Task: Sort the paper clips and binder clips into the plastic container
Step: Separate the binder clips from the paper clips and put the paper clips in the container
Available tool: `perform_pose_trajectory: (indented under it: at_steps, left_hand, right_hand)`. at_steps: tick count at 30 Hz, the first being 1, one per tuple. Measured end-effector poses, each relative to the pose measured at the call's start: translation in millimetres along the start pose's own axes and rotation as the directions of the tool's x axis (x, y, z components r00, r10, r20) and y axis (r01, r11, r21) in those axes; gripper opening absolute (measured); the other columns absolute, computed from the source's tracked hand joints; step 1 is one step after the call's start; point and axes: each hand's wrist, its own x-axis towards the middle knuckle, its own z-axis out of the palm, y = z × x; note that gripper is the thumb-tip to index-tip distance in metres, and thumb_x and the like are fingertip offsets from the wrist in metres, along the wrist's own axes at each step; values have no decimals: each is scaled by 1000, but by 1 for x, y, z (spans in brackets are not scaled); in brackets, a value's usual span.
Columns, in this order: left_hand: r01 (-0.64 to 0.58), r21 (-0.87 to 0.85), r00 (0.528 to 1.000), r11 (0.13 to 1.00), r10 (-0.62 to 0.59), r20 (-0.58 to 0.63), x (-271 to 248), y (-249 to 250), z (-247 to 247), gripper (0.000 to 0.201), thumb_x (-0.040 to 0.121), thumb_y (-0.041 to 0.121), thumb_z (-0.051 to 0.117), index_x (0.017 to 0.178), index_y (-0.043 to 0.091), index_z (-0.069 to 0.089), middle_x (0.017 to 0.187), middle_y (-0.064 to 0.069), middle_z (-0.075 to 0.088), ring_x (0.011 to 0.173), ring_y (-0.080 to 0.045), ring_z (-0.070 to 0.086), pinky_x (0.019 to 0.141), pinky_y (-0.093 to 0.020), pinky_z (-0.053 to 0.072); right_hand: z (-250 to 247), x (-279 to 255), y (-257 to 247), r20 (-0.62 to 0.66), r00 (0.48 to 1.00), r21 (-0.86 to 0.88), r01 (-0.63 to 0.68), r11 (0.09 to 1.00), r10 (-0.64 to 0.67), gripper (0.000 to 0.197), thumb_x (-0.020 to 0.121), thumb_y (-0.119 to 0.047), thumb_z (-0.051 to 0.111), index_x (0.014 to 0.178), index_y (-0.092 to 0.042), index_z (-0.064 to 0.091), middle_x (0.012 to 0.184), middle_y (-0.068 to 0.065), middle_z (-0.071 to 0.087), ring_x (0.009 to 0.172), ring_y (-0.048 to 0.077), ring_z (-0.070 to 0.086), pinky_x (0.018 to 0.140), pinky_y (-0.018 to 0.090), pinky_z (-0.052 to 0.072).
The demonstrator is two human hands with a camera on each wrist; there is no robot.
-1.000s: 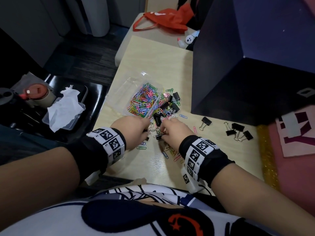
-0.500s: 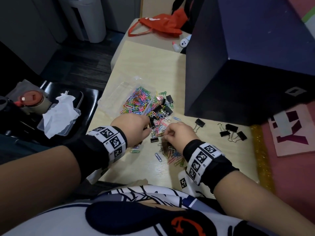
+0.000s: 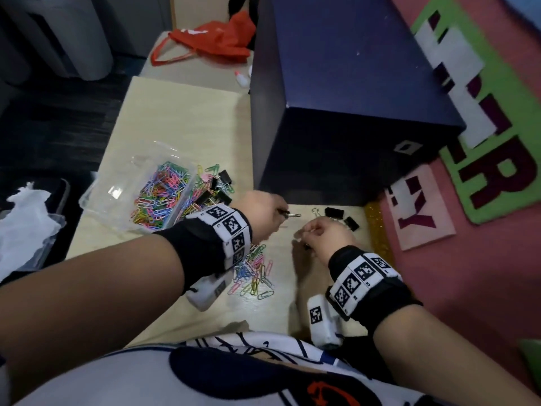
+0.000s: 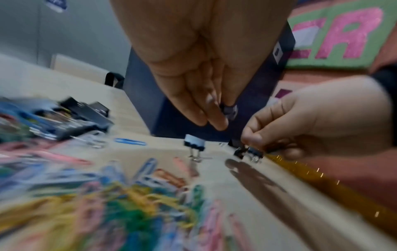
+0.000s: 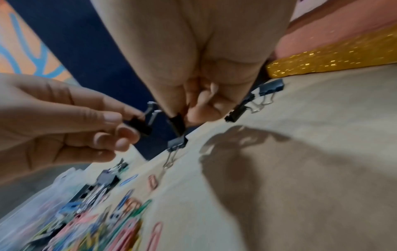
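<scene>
Each hand's [image 3: 260, 213] [image 3: 325, 234] grip pinches a binder clip [image 5: 139, 125] beside the navy box [image 3: 336, 112]

blocked: dark box [image 3: 336, 118] behind | free: table [image 3: 181, 112] beyond container [image 3: 111, 197]

Dark blue box [image 3: 345, 112] on the beige table [image 3: 181, 112], red bag [image 3: 210, 39] beyond, crumpled tissue [image 3: 23, 218] left.

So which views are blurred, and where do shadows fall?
Left wrist view: loose paper clips smeared by motion blur. Right wrist view: sharper; right hand casts a dark shadow on the table. Head view: mostly sharp, edges bent.
</scene>
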Motion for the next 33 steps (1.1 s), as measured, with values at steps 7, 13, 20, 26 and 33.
perform_pose_trajectory:
  at_steps: [7, 13, 20, 26, 33]
  left_hand:
    - [21, 45, 1000, 999, -22, 22, -2, -8, 1, 30, 94, 20, 48, 120, 27, 60, 116, -2, 66, 100, -21, 62, 83, -28, 50]
    - [180, 306, 977, 935, -207, 58, -43, -54, -13, 19, 91, 16, 47, 105, 18, 60, 99, -4, 65, 92, -25, 60, 74, -31, 48]
    - [439, 348, 884, 828, -468, -2, -91, -102, -22, 30, 91, 12, 48, 121, 19, 49, 87, -4, 61, 81, -26, 60, 66, -36, 51]
    - [402, 328, 905, 855, -425, -2, -106, -121, -12, 39, 91, 16, 49, 129, 24, 46, 108, -6, 62, 97, -27, 61, 79, -41, 55]
    - [271, 420, 945, 866, -322, 54, -112, -128, -7, 27, 89, 18, 50, 116, 22, 52, 107, -6, 54, 97, -30, 60, 75, -41, 53]
  right_hand:
    - [-13, 10, 3, -219, 975, -157, 3, 988, -38, 22, 93, -23, 53, 114, -20, 61, 125, 6, 48, 109, 27, 54, 84, 27, 42]
    - [22, 3, -40, 65, 924, -332, 376, 865, -377, 18, 91, -23, 52, 107, -22, 61, 118, 1, 49, 112, 21, 47, 95, 29, 40]
    - [61, 0, -92, 329, 786, -375, 617, 692, -523, 22, 95, -24, 48, 113, -21, 60, 119, 2, 53, 115, 21, 46, 98, 33, 40]
    - [100, -19, -115, 562, 622, -438, 783, 442, -546, 25, 92, -30, 52, 112, -21, 63, 114, 5, 56, 112, 27, 51, 94, 38, 45]
    - [117, -34, -111, 610, 661, -563, 750, 347, -437, 31, 91, -18, 47, 121, -15, 51, 118, 14, 50, 110, 35, 51, 83, 40, 44]
